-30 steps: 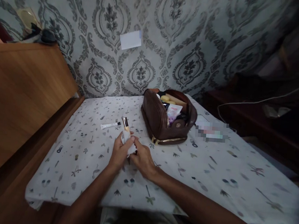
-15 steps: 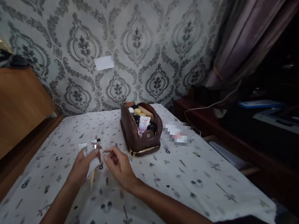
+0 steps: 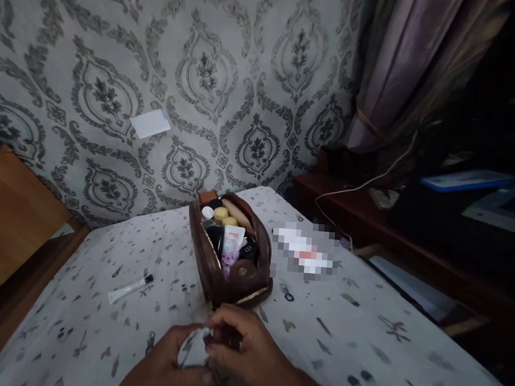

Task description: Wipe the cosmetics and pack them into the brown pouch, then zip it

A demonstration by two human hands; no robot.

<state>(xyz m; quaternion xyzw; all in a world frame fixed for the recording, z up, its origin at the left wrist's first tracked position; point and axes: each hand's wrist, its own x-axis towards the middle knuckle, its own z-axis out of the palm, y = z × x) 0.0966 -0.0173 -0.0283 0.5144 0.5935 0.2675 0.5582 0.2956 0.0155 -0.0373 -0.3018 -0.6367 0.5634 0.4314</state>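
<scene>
Low in the view, my left hand (image 3: 172, 365) is closed round a crumpled white item (image 3: 194, 348), perhaps a cloth or wipe. My right hand (image 3: 249, 347) is close against it, fingers curled at the item's right edge; what they pinch is hidden. Just beyond my hands stands a brown bag (image 3: 209, 266), unzipped. Inside it are a white and purple tube (image 3: 232, 244), round yellow caps and black items. A slim white tube with a black cap (image 3: 127, 290) lies on the tablecloth to the left.
A patterned white cloth (image 3: 316, 352) covers the table. Right of the bag lies a blurred-out white and red item (image 3: 304, 250). Farther right is a dark red shelf (image 3: 329, 192) with a white cable. A wooden panel (image 3: 10, 215) stands at the left; a patterned wall is behind.
My hands have come together around the white item, lower and farther right in the view. The slim tube now shows fully. The camera view has shifted, bringing the bag closer.
</scene>
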